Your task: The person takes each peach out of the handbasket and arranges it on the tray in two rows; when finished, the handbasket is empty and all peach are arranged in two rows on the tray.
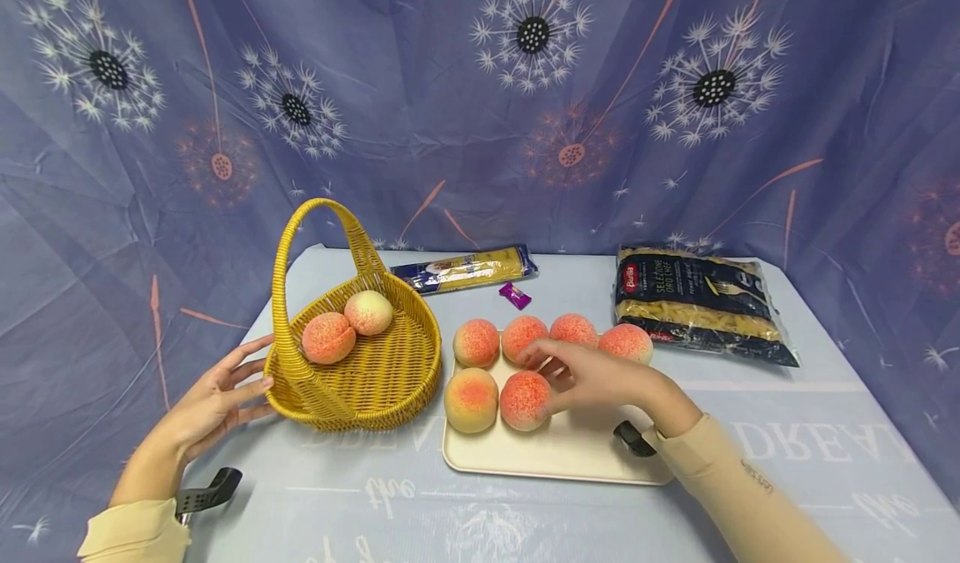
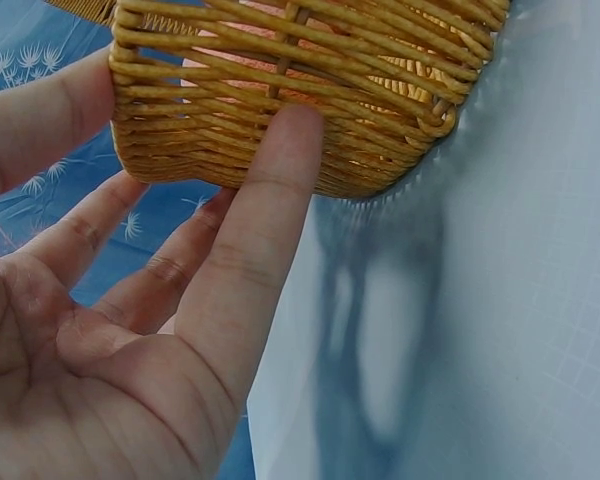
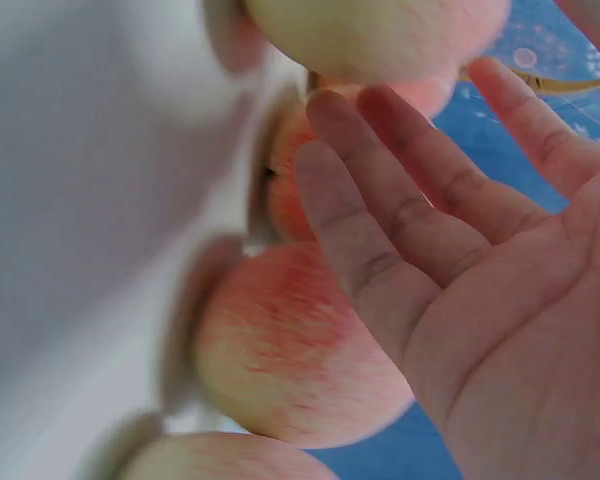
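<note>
My left hand (image 1: 213, 405) rests straight, spread fingers on the left side of a yellow wicker basket (image 1: 401, 405). In the left wrist view its thumb (image 2: 250, 235) touches the woven wall. Inside the basket lie a red-pink peach (image 1: 327, 338) and a paler peach (image 1: 368, 312). On a cream tray (image 1: 558, 463) sit several more peaches. My right hand (image 1: 607, 377) hovers over the tray, fingers loosely bent, with its thumb right at a front red peach (image 1: 523, 401). The right wrist view shows these fingers (image 3: 360, 240) extended, holding nothing, among the peaches.
Behind the tray lie a long pasta packet (image 1: 472, 270), a small purple candy (image 1: 514, 296) and a larger pasta bag (image 1: 697, 301) at the back right. The basket's tall handle (image 1: 281, 288) arches upward. A patterned blue cloth (image 1: 450, 88) hangs along the table's back.
</note>
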{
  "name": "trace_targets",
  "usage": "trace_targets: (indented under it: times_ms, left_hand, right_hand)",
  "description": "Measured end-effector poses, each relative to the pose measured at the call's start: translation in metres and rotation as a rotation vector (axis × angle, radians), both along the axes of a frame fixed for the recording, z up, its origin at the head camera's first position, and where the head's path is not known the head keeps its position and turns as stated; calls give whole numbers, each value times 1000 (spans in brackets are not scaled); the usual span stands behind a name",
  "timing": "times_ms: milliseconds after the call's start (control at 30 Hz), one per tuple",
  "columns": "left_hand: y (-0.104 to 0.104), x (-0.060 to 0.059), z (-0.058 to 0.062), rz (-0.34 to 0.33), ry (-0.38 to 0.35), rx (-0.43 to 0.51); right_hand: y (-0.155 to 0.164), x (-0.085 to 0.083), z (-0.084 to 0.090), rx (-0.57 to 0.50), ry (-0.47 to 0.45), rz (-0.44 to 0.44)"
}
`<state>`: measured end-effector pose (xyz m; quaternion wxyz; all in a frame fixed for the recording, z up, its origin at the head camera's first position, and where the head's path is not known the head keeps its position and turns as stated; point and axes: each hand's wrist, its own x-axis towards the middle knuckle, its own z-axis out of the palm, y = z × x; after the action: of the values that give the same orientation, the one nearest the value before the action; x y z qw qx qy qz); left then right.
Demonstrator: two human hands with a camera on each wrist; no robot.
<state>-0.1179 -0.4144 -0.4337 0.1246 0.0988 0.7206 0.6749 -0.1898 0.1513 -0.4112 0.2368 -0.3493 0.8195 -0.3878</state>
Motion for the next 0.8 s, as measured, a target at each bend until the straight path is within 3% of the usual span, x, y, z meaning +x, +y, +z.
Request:
trace_targets:
  times_ms: [233,500,800]
  left_hand:
    - [0,0,0,-4,0,-6]
    - [-2,0,-1,-6,-4,-2]
    - [-1,-1,-1,-8,5,-2]
  right_hand:
    - [-13,-12,33,13,105,39]
    - [-65,-32,70,-35,136,127]
    - [-143,-52,83,-8,171,200]
